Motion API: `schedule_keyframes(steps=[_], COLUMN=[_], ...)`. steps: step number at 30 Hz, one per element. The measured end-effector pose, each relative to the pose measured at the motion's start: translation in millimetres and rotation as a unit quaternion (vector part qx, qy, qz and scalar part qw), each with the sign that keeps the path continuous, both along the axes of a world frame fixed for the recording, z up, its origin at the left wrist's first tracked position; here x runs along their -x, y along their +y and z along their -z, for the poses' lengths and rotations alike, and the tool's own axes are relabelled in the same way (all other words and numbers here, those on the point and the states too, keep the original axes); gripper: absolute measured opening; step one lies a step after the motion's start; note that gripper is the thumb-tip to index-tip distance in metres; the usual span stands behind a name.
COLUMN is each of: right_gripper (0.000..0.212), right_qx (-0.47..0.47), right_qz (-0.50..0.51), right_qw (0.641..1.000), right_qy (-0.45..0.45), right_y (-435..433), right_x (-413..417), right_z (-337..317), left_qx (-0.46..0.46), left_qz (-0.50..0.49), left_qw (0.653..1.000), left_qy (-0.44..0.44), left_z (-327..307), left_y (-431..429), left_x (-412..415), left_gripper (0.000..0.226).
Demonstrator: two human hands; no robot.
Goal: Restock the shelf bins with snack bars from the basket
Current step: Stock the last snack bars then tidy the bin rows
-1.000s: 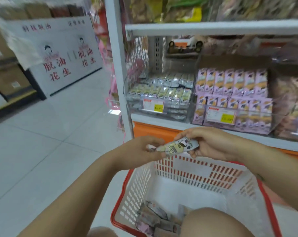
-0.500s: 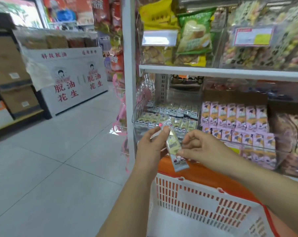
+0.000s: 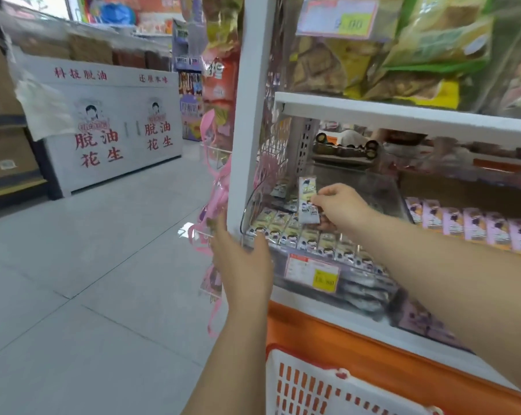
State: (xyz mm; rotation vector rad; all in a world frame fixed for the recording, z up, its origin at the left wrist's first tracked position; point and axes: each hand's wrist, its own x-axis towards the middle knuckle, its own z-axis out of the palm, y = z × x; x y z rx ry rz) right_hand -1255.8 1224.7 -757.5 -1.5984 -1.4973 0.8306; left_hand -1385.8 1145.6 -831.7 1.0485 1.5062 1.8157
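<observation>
Head view: the right hand (image 3: 341, 205) pinches one snack bar (image 3: 308, 202) above the part-filled bin (image 3: 358, 284), not yet placed; the left hand (image 3: 241, 259) holds nothing, fingers straight; the basket (image 3: 313, 383) hides its remaining stock.

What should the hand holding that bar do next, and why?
Probably lower the bar into the bin and let go: the right hand pinches it upright above rows of matching bars, and the left hand is open beside the bin's front corner.
</observation>
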Motion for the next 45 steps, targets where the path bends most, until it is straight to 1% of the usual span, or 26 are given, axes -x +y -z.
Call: schedule_keyframes(steps=[2, 4, 6, 10, 13, 16, 18, 21, 23, 26, 29, 31, 33, 35, 37, 39, 41, 44, 45], right_gripper=[0.032, 0.021, 0.014, 0.027, 0.028, 0.035, 0.036, 0.048, 0.053, 0.046, 0.03, 0.023, 0.021, 0.02, 0.02, 0.019, 0.018, 0.023, 0.024], right_qx=[0.02, 0.03, 0.017, -0.03, -0.074, -0.082, -0.074, -0.059, -0.073, -0.125, -0.192, -0.252, -0.282, -0.244, -0.178, -0.121, -0.048, 0.078, 0.108], right_qz=[0.022, 0.038, 0.052, 0.05, 0.016, -0.003, -0.013, -0.039, -0.05, -0.064, -0.115, -0.181, -0.264, -0.32, -0.363, -0.386, -0.39, -0.381, -0.379], right_qw=[1.0, 0.999, 0.998, 0.995, 0.984, 0.968, 0.963, 0.957, 0.956, 0.954, 0.932, 0.889, 0.842, 0.825, 0.821, 0.82, 0.829, 0.849, 0.849], right_qy=[0.01, 0.024, 0.009, -0.085, -0.159, -0.238, -0.258, -0.28, -0.279, -0.267, -0.286, -0.336, -0.377, -0.396, -0.404, -0.406, -0.398, -0.358, -0.353], right_y=[30, 54, 74, 90, 86, 84, 84, 77, 63, 28, -24, -62, -99, -133, -158, -175, -187, -198, -201], right_x=[4, 8, 11, 13, 14, 13, 12, 9, 7, 3, -1, -6, -15, -23, -34, -45, -59, -77, -80], right_z=[5, 9, 13, 20, 26, 28, 27, 24, 20, 14, 11, 14, 22, 35, 59, 93, 131, 186, 203], left_qx=[0.012, 0.013, 0.014, 0.017, 0.031, 0.039, 0.041, 0.055, 0.061, 0.068, 0.081, 0.087, 0.096, 0.121, 0.169, 0.207, 0.231, 0.26, 0.272], left_qz=[0.013, 0.016, 0.012, 0.009, 0.008, 0.013, 0.013, 0.01, 0.0, -0.008, 0.0, 0.011, 0.019, 0.037, 0.079, 0.127, 0.167, 0.215, 0.234], left_qw=[1.0, 1.0, 1.0, 1.0, 0.999, 0.999, 0.999, 0.998, 0.998, 0.994, 0.986, 0.977, 0.959, 0.942, 0.922, 0.894, 0.869, 0.837, 0.825], left_qy=[-0.005, -0.011, -0.015, -0.02, -0.025, -0.033, -0.029, -0.009, 0.025, 0.086, 0.143, 0.194, 0.264, 0.311, 0.339, 0.376, 0.405, 0.432, 0.436], left_z=[7, 11, 16, 25, 27, 26, 26, 25, 22, 16, 9, 6, 7, 12, 24, 42, 65, 100, 112], left_y=[4, 10, 14, 17, 15, 13, 13, 13, 10, 0, -18, -33, -50, -70, -91, -110, -127, -140, -142], left_x=[-1, 1, 3, 3, 2, 0, 0, 2, 3, 4, 5, 9, 17, 26, 35, 44, 47, 43, 41], left_gripper=[0.069, 0.071, 0.072, 0.07, 0.071, 0.07, 0.071, 0.071, 0.07, 0.07, 0.069, 0.065, 0.058, 0.05, 0.044, 0.041, 0.038, 0.037, 0.038])
